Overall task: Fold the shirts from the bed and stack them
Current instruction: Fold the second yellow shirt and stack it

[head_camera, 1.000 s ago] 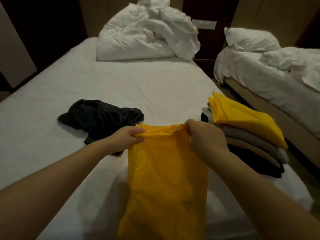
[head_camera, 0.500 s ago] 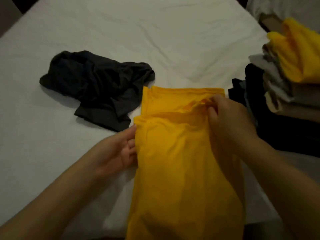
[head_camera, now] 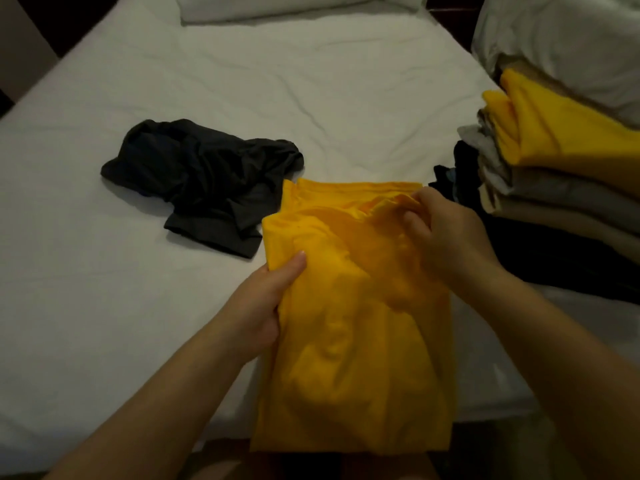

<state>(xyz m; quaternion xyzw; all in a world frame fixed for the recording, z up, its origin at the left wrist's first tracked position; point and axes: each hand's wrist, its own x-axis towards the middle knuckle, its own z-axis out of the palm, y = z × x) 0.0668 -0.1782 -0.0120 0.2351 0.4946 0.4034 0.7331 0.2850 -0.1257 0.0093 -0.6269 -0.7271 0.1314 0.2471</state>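
Observation:
A yellow shirt [head_camera: 349, 341] lies as a long folded strip on the white bed [head_camera: 104, 306], its lower end hanging over the near edge. My left hand [head_camera: 266, 299] grips the strip's left edge, thumb on top. Near the strip's top right, my right hand [head_camera: 446, 237] pinches a bunched fold of the same shirt. A crumpled black shirt [head_camera: 204, 181] lies on the sheet to the left, apart from both hands. At the right stands a stack of folded shirts [head_camera: 554, 188] with a yellow one on top.
A white pillow or duvet [head_camera: 277, 8] sits at the head of the bed. A second bed with white bedding [head_camera: 561, 39] stands close on the right, behind the stack. Bare sheet stretches between the black shirt and the pillow.
The shirt came down from mid-air onto the bed. My left hand slid from the top edge down to the left side and now grips it; my right hand stays at the top right.

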